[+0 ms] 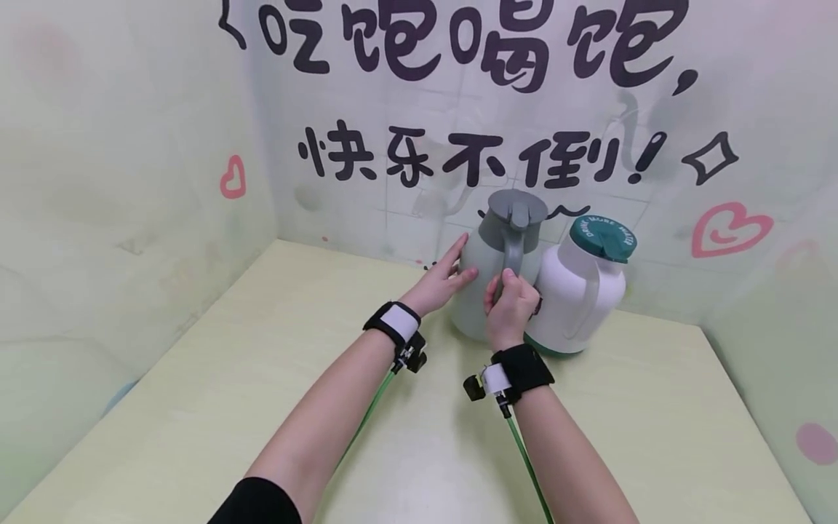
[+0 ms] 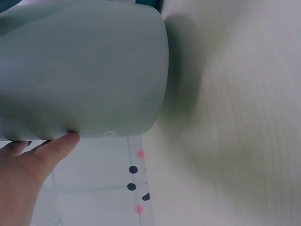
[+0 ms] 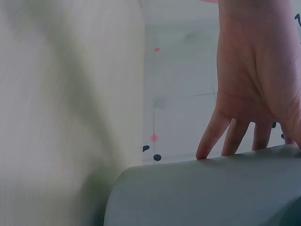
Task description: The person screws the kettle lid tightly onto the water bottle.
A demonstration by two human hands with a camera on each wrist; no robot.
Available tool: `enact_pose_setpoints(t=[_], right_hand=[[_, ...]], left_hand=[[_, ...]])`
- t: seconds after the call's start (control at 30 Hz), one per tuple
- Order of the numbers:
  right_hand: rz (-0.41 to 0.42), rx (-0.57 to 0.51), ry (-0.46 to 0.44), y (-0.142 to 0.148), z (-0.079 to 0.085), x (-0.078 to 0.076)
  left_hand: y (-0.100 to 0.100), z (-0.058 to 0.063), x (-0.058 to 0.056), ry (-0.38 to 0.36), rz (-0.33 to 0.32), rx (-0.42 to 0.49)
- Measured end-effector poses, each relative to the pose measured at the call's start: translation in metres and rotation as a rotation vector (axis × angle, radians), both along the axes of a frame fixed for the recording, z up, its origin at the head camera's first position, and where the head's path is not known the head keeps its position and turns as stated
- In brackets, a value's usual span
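Observation:
A pale grey-green thermos jug [image 1: 470, 313] with a darker grey lid [image 1: 509, 199] and handle [image 1: 514, 251] is at the back of the table, right of centre. My right hand [image 1: 512, 302] grips the lower part of that handle, fingers curled round it. On the jug's left side, my left hand [image 1: 440, 284] rests with its fingers stretched out. In the left wrist view, fingertips [image 2: 70, 140] press the side of the jug [image 2: 89, 70]. The right wrist view shows the left hand [image 3: 254, 84] against the jug [image 3: 197, 193]; the right hand is hidden there.
A white jug [image 1: 550, 302] with a green lid [image 1: 602, 236] stands close on the right, overlapped by the grey-green one. Behind both is a wall [image 1: 340, 211] with large dark lettering. The pale table [image 1: 262, 327] extends left and toward me. Green cables [image 1: 527, 466] trail from the wrist cameras.

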State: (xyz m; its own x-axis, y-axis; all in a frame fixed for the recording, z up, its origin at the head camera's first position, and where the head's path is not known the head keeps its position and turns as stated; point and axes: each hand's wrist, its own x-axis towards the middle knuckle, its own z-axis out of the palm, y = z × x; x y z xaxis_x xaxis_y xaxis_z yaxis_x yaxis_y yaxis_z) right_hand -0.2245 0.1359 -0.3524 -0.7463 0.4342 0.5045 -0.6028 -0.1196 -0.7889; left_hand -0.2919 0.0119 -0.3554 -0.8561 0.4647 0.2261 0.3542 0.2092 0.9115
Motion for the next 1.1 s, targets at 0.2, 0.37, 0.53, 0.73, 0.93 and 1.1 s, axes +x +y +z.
enact_pose_setpoints(t=[0.2, 0.37, 0.53, 0.73, 0.93, 1.1], right_hand=[[0.006, -0.013, 0.015, 0.004, -0.007, -0.006], [0.009, -0.027, 0.013, 0.004, -0.011, -0.01], [0.017, 0.004, 0.011, 0.005, -0.012, -0.014], [0.001, 0.002, -0.014, 0.007, -0.011, -0.019], [-0.023, 0.016, -0.042, 0.006, -0.015, -0.022], [-0.04, 0.031, -0.041, 0.003, -0.02, -0.023]], left_hand=[[0.004, -0.005, -0.004, -0.011, -0.003, -0.01], [0.005, -0.009, -0.008, -0.015, -0.009, 0.005], [0.005, -0.011, -0.011, -0.034, 0.002, 0.027], [0.008, -0.013, -0.018, -0.014, -0.018, 0.063], [0.008, -0.018, -0.021, -0.046, -0.022, 0.072], [0.006, -0.026, -0.024, -0.095, -0.027, 0.081]])
